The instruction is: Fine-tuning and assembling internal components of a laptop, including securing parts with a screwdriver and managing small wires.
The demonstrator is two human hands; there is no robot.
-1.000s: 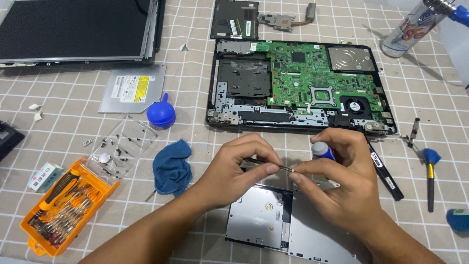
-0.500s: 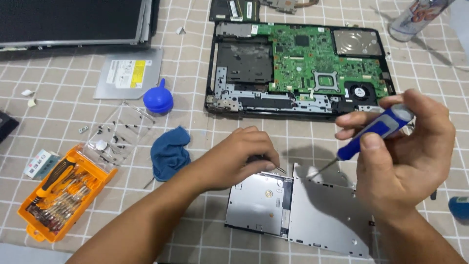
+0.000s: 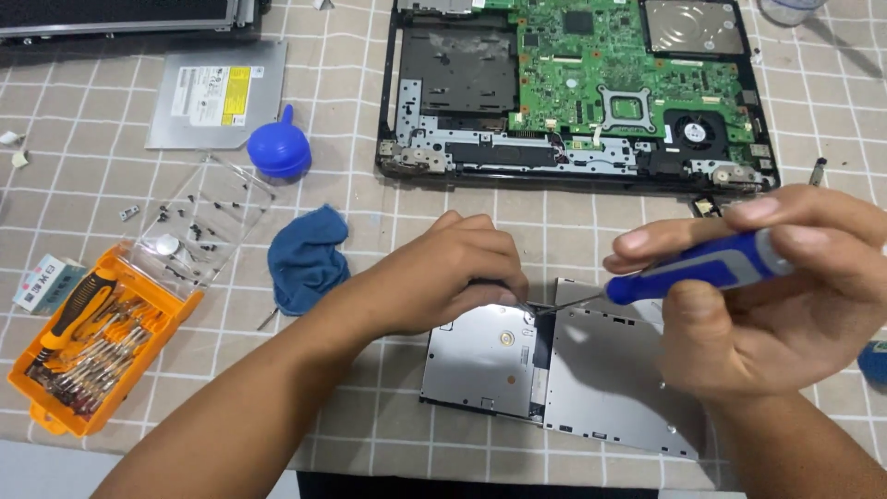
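Low in the centre of the frame lies the optical drive we are working on, a flat silver unit with its metal cover plate slid partly off to the right, both resting on the checked tablecloth. Our left hand presses down on the drive's upper edge, fingers curled; whether they pinch anything we cannot tell. Our right hand is wrapped tightly around a blue-handled screwdriver, whose thin tip meets the drive just beside the left fingertips.

At lower left, an orange tool case holds a screwdriver handle and rows of bits; its clear lid lies open, with small dark screws and 1 coin cell scattered on it. Nearby sit a blue cloth and a blue air blower. A 2nd optical drive lies at upper left, and the opened laptop base, green motherboard exposed, fills the upper centre.
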